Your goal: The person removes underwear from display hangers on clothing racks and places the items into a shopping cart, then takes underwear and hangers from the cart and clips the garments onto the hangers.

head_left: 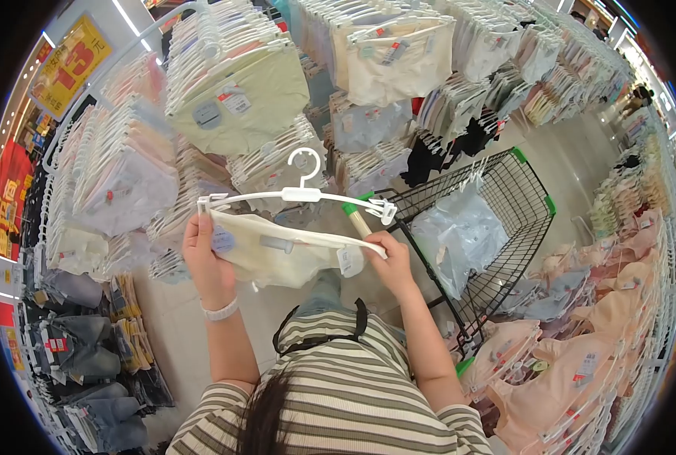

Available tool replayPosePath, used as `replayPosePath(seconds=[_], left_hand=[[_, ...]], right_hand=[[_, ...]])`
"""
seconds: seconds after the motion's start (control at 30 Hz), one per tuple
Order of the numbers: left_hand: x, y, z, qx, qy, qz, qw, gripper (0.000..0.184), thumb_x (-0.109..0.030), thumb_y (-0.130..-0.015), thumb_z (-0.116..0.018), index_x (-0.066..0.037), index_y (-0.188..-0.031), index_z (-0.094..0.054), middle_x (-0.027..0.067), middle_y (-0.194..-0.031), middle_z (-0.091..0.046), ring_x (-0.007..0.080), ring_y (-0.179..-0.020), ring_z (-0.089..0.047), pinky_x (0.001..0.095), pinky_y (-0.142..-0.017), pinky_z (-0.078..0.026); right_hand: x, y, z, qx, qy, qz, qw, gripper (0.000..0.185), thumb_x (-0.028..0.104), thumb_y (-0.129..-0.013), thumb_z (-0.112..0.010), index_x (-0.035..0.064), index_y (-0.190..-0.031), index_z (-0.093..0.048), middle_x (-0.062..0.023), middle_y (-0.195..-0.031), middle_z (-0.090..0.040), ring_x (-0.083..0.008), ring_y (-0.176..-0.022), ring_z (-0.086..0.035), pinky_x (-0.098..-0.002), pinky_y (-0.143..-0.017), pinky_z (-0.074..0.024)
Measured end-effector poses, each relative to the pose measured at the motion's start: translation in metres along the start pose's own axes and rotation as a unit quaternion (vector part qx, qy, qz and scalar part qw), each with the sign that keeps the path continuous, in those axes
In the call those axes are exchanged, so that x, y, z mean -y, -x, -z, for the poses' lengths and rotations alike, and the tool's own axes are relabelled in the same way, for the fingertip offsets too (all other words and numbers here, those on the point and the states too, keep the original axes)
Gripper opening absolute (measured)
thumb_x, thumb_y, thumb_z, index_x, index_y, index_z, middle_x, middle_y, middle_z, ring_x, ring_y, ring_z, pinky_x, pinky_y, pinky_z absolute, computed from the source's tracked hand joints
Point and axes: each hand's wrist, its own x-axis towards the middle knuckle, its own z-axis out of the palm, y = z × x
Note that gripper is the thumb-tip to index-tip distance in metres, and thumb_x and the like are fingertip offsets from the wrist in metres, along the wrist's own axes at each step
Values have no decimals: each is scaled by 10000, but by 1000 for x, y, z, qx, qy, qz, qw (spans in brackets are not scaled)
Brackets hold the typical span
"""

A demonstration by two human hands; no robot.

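My left hand is closed at the left end of a white clip hanger, gripping the edge of a pair of cream underpants just below the left clip. Between my thumb and fingers, my right hand pinches the right end of the waistband. That end hangs apart from the right clip, which sits above it. The hanger's hook points up and is on no rail. A round label and tags show on the fabric.
Racks of hung underwear fill the front and left. A black wire shopping cart with green corners holds pale blue garments at right. Pink bras hang at lower right; folded jeans lie at lower left. A yellow price sign stands upper left.
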Motion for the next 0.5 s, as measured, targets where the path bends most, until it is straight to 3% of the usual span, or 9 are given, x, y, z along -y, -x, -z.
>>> replayPosePath(seconds=[0.07,0.1,0.23,0.5], left_hand=[[2,-3,1,12,3,4,1000,123,-140,-930,-528,-29,-894,-567,13,-825,-613,79,-739,-563,228,-683,-464],[3,-5,1,18,5,6,1000,124,-139,-932,-525,-29,-893,-567,13,-824,-613,80,-738,-564,228,-682,-464],[7,-7,-3,32,10,20,999,126,-138,-930,-526,-27,-891,-570,17,-826,-618,85,-740,-572,230,-681,-467],[14,-6,-9,19,39,52,998,108,-127,-922,-531,-32,-909,-581,30,-848,-634,97,-757,-591,236,-697,-477]], right_hand=[[6,-1,14,-10,16,-10,1000,123,60,-778,-664,22,-892,-640,-72,-714,-651,-141,-624,-619,-254,-580,-461],[3,-1,18,-25,-28,-38,999,96,77,-775,-681,19,-847,-655,-33,-643,-624,-87,-571,-582,-228,-525,-426],[8,0,37,-32,-62,-55,996,112,98,-807,-663,-13,-813,-649,1,-592,-571,-46,-517,-500,-211,-474,-372],[14,7,56,-29,-46,7,999,158,145,-844,-634,-9,-816,-658,-11,-603,-586,-70,-531,-506,-215,-488,-381]])
